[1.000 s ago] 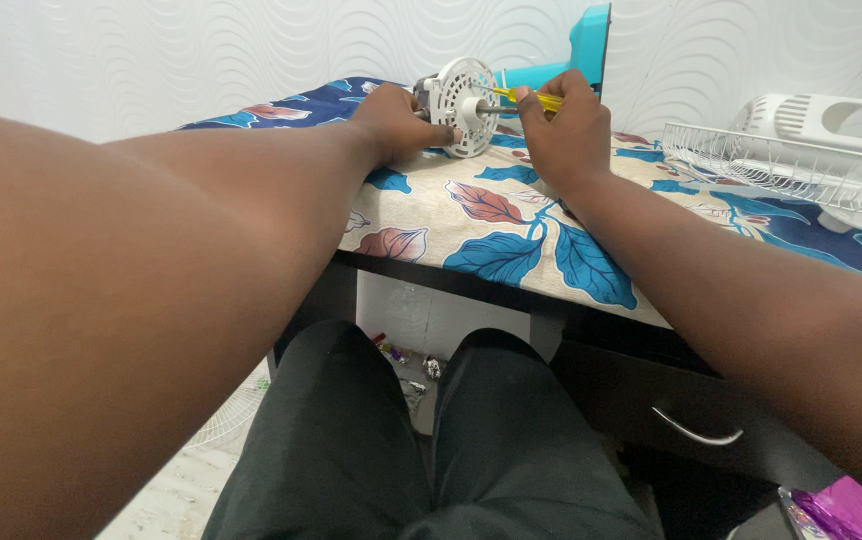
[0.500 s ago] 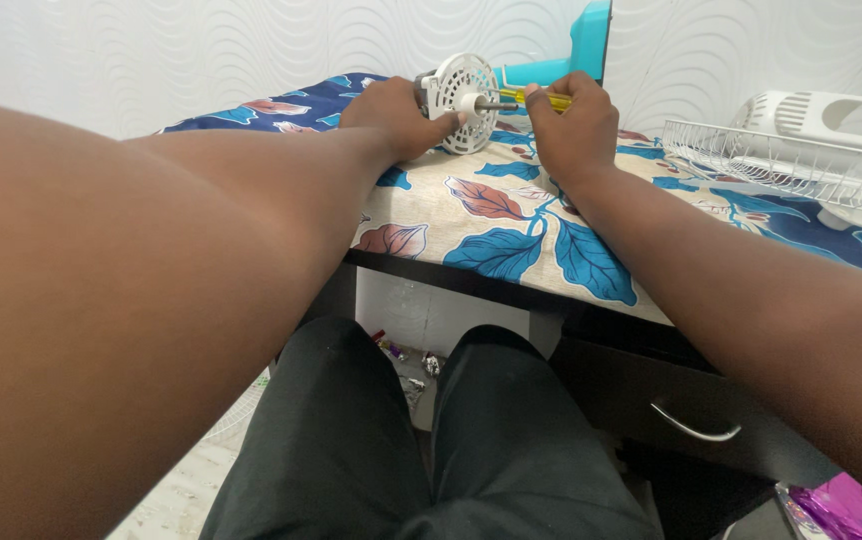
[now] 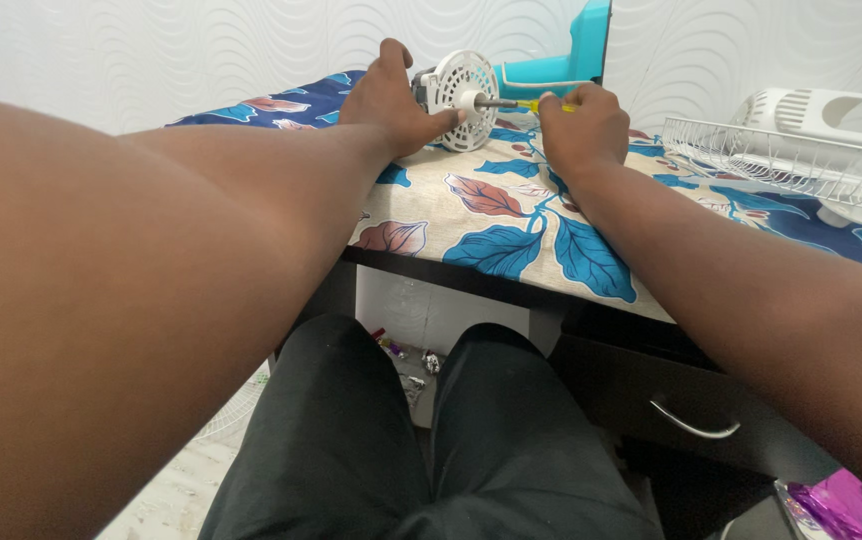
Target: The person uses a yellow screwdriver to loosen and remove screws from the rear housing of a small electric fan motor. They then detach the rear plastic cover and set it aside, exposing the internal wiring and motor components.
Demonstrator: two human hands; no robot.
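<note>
**Driving a screw into the fan motor**

The left hand point(image 3: 391, 100) is clamped on the white motor point(image 3: 456, 85), thumb pressed against its round vented face, holding it on its side near the far edge of the desk point(image 3: 451, 210). The right hand point(image 3: 583, 125) is closed around the yellow handle of a screwdriver point(image 3: 511, 103), whose shaft runs level into the middle of the motor face. The motor sits on the flowered cloth point(image 3: 511, 230), just in front of a teal fan body point(image 3: 571, 60); a white wire grille point(image 3: 791, 160) lies well apart at the right, with a white plastic part point(image 3: 821, 105) behind it.

To do this well, I judge the shaft should stay square to the motor face, with the push along its axis so the tip does not ride out of the screw head. The left hand needs to resist the twist, since the round housing can roll on the cloth. Whether the tip is seated in a screw cannot be told from here
</note>
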